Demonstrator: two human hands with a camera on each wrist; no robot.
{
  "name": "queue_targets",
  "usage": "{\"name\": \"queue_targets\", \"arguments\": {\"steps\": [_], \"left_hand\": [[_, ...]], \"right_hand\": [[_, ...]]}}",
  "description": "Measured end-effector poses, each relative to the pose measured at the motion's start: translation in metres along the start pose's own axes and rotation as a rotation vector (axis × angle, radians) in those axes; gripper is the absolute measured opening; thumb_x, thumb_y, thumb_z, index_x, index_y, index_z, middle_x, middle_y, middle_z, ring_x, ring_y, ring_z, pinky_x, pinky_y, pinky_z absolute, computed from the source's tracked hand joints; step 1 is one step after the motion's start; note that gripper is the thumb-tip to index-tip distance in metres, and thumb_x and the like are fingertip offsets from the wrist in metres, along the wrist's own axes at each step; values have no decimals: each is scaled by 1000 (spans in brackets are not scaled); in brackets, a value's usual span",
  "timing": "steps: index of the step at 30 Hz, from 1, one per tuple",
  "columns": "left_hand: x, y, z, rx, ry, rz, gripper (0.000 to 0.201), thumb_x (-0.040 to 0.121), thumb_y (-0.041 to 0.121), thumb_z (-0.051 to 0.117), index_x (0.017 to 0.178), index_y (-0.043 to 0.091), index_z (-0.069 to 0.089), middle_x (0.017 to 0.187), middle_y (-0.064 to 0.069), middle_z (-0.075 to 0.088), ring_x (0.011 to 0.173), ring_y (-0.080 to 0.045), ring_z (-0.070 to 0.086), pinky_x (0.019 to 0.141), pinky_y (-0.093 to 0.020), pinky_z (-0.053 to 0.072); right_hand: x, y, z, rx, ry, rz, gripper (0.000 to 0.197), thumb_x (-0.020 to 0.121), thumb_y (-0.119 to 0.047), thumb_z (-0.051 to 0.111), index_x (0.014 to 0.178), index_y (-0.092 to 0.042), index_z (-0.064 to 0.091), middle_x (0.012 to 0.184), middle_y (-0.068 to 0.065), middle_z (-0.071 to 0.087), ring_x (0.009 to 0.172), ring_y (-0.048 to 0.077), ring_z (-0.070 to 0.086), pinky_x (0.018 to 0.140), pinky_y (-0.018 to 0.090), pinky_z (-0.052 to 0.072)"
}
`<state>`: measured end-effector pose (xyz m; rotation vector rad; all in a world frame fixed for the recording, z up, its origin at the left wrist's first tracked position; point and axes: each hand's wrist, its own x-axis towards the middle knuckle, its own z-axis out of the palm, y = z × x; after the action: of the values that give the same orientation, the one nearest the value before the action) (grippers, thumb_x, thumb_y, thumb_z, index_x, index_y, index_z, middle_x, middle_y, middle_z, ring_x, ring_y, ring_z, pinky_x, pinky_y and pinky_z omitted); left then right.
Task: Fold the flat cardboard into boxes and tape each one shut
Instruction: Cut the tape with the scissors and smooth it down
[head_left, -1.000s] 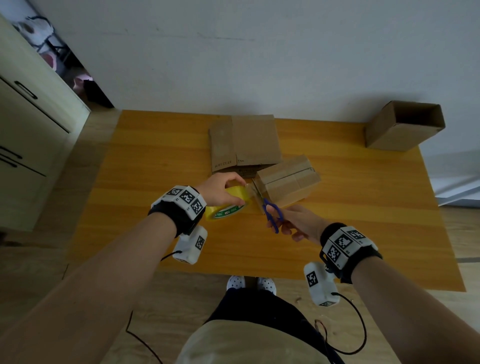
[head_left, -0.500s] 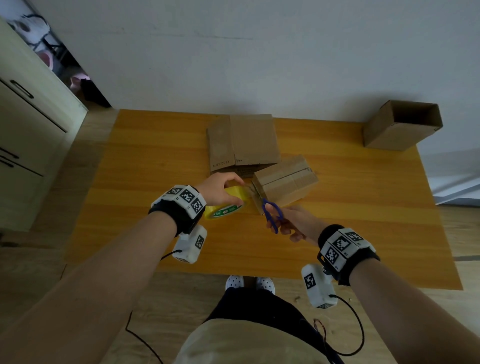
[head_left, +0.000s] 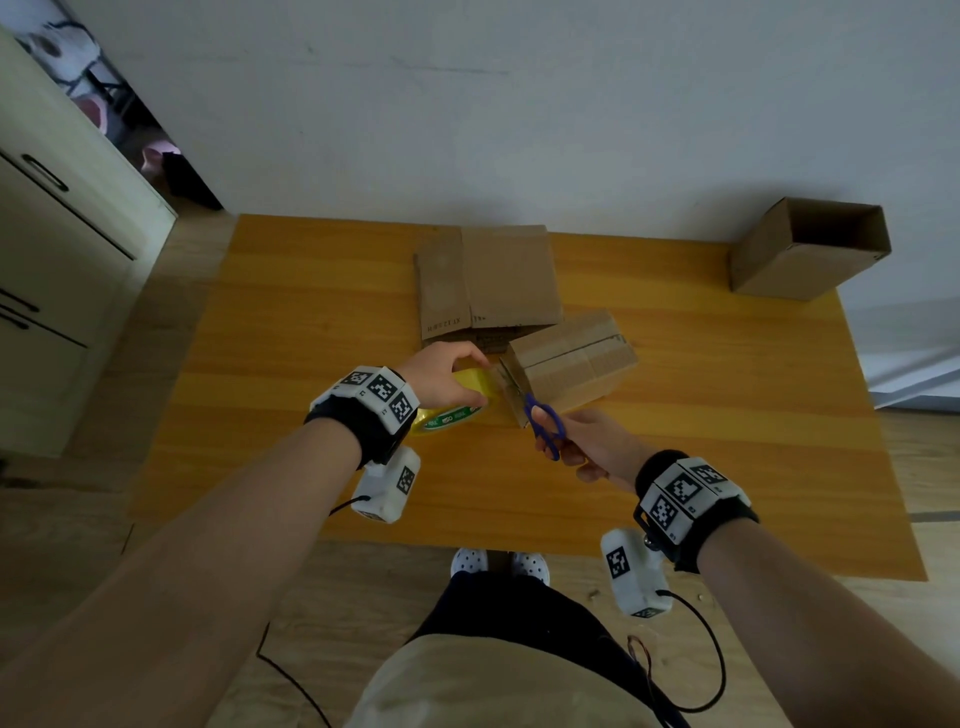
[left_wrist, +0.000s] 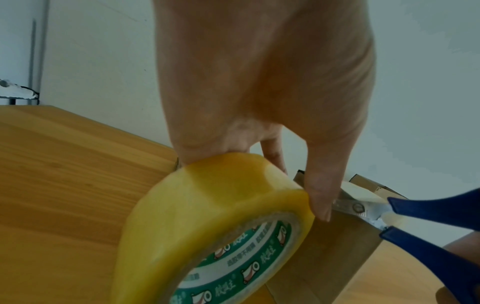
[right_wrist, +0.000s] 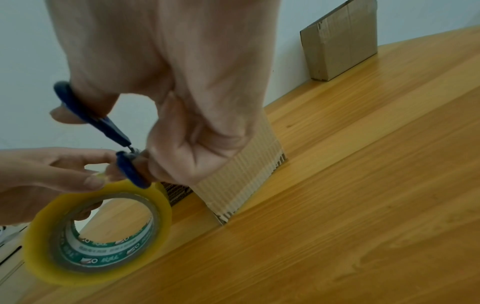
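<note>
A small folded cardboard box (head_left: 571, 364) lies on the wooden table (head_left: 291, 332) with tape along its top seam. My left hand (head_left: 441, 376) grips a yellow tape roll (head_left: 457, 410) just left of the box's near end, also clear in the left wrist view as the tape roll (left_wrist: 221, 230). My right hand (head_left: 582, 441) holds blue-handled scissors (head_left: 543, 423), their blades (left_wrist: 355, 207) at the box's near edge between roll and box. The scissors (right_wrist: 114, 131) and tape roll (right_wrist: 98, 234) meet close together in the right wrist view. A stack of flat cardboard (head_left: 488, 280) lies behind the box.
An open-ended folded box (head_left: 810, 249) lies at the table's far right corner against the wall. A cabinet (head_left: 57, 270) stands to the left of the table. My feet (head_left: 498, 564) and the wrist cables are below the table's near edge.
Both hands stay by the box's near end. The scissors' handles have drawn slightly closer together at the tape; the roll has barely shifted.
</note>
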<state>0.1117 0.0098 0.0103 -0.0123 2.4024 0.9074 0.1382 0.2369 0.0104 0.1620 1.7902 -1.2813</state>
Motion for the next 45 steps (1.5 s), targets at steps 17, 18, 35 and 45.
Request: {"name": "queue_targets", "arguments": {"steps": [17,18,35,45], "left_hand": [[5,15,2,169,115,-21,45,75,30,75,114,28,55,122,2,56,110,-21,54,84,-35,49],[5,16,2,164,122,-26,45,74,30,75,114,28,55,121,2,56,109,-21,54,83,-35,50],[6,16,2,151,128,-73,46,74,29,76,115,25,56,124,1,56,112,-20,53,86,-33,48],[8,21,4,187,132,-64,46,75,29,76,116,25,55,124,1,56,109,-20,54,79,-30,46]], "right_hand": [[-2,-1,-2,-140,82,-115,33,92,-39,57,77,-10,59,47,-15,45,45,6,33,44,20,28],[-3,-1,-1,-129,88,-119,33,92,-39,58,76,-10,59,49,-14,45,45,6,33,44,20,28],[-3,-4,5,-94,92,-115,32,94,-36,56,72,-12,56,56,-8,44,46,7,32,44,23,27],[-5,-9,-1,-51,36,-58,36,93,-45,53,75,-14,56,58,-8,48,48,8,32,45,22,25]]}}
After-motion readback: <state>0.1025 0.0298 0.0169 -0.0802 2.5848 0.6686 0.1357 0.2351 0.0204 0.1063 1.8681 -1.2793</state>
